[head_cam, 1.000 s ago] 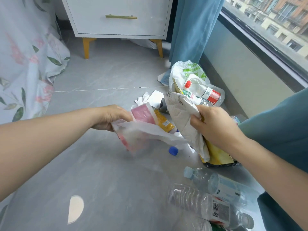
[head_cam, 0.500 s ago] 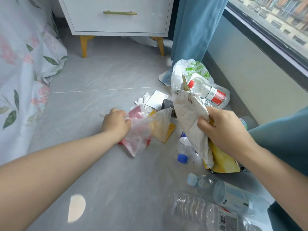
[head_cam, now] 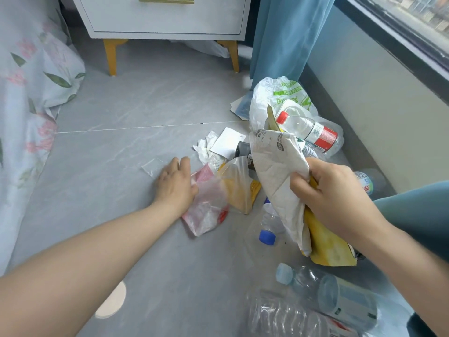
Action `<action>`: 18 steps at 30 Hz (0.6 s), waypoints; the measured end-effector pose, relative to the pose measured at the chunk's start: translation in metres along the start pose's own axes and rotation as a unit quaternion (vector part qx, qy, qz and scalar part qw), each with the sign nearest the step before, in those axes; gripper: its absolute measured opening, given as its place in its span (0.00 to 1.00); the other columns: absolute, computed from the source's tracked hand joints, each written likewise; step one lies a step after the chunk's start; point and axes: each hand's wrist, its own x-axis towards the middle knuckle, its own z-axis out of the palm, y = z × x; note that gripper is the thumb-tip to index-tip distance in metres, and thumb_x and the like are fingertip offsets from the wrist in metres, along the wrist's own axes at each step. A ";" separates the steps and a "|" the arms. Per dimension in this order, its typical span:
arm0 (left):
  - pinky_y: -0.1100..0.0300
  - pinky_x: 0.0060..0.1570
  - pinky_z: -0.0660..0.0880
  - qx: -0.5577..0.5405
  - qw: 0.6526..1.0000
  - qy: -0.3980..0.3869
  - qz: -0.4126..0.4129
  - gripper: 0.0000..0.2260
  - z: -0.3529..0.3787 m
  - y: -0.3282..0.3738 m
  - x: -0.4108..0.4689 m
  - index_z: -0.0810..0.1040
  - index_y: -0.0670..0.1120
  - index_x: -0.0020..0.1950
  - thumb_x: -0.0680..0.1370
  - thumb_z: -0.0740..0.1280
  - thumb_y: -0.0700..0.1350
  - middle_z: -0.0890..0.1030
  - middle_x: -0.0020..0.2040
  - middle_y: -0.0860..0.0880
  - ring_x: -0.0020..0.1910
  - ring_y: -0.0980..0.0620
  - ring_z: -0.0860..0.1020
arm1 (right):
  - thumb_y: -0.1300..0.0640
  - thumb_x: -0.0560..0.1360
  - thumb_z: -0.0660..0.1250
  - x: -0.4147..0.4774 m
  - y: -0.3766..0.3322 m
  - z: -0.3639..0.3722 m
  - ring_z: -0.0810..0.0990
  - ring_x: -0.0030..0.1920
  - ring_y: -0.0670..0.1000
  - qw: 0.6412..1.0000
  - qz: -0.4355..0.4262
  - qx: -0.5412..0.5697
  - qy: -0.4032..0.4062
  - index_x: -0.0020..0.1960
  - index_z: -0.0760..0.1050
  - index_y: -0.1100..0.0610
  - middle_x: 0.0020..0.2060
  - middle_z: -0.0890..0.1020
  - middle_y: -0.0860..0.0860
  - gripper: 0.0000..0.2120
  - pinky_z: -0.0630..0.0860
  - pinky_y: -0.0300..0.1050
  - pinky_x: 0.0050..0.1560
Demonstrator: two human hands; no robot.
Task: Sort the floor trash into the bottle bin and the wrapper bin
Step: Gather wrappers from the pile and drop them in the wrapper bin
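Bare floor (head_cam: 136,113) is stretching open between the flowered bedsheet (head_cam: 29,93) and the trash heap (head_cam: 226,144), letting a hand pass toward the white cabinet (head_cam: 165,18). The left hand (head_cam: 175,183) is resting there, beside a small clear bag (head_cam: 153,165). Rightward, the wall (head_cam: 379,105) and blue curtain (head_cam: 284,32) are closing things in, while a red-capped bottle (head_cam: 308,128), white plastic bag (head_cam: 269,93) and clear bottles (head_cam: 328,295) are crowding round the right hand (head_cam: 332,198), which is gripping a white paper wrapper (head_cam: 274,171).

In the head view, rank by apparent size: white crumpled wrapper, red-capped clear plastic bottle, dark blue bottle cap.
Largest: white crumpled wrapper, held up in the right hand, so nearness may exaggerate it.
Then: red-capped clear plastic bottle.
Smallest: dark blue bottle cap.
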 end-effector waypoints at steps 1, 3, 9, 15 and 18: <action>0.47 0.67 0.65 0.015 0.999 0.023 0.037 0.27 -0.002 -0.001 -0.001 0.63 0.43 0.71 0.74 0.68 0.44 0.63 0.72 0.39 0.69 0.39 0.65 | 0.54 0.75 0.60 0.001 0.001 0.001 0.63 0.30 0.55 1.000 -0.001 0.000 -0.001 0.35 0.63 0.64 0.28 0.70 0.61 0.16 0.67 0.57 0.31; 0.42 0.63 0.69 0.072 0.979 0.101 0.161 0.23 -0.003 -0.001 -0.002 0.69 0.46 0.67 0.72 0.65 0.38 0.70 0.69 0.39 0.65 0.38 0.72 | 0.53 0.75 0.60 0.001 0.002 0.003 0.67 0.32 0.60 1.000 -0.005 0.000 -0.002 0.35 0.64 0.64 0.28 0.71 0.60 0.16 0.68 0.57 0.31; 0.44 0.46 0.78 0.155 0.951 0.018 0.268 0.17 -0.004 -0.004 -0.006 0.82 0.46 0.48 0.71 0.54 0.44 0.83 0.54 0.43 0.50 0.40 0.82 | 0.52 0.75 0.59 0.002 0.003 0.006 0.72 0.33 0.61 1.000 -0.012 -0.002 -0.007 0.36 0.67 0.64 0.29 0.73 0.59 0.16 0.69 0.56 0.32; 0.55 0.71 0.60 0.044 0.973 -0.062 0.216 0.21 0.002 -0.017 -0.006 0.75 0.48 0.67 0.81 0.50 0.51 0.63 0.76 0.45 0.73 0.41 0.62 | 0.53 0.75 0.60 0.002 0.005 0.005 0.71 0.33 0.61 1.000 -0.013 -0.006 -0.003 0.36 0.66 0.64 0.29 0.73 0.60 0.16 0.69 0.56 0.32; 0.60 0.71 0.55 0.002 0.976 -0.096 0.193 0.25 -0.007 -0.013 -0.010 0.78 0.46 0.62 0.74 0.48 0.50 0.63 0.76 0.44 0.73 0.44 0.61 | 0.54 0.76 0.60 0.002 0.004 0.003 0.68 0.31 0.59 1.000 -0.009 -0.003 -0.004 0.36 0.65 0.65 0.29 0.72 0.60 0.16 0.67 0.54 0.31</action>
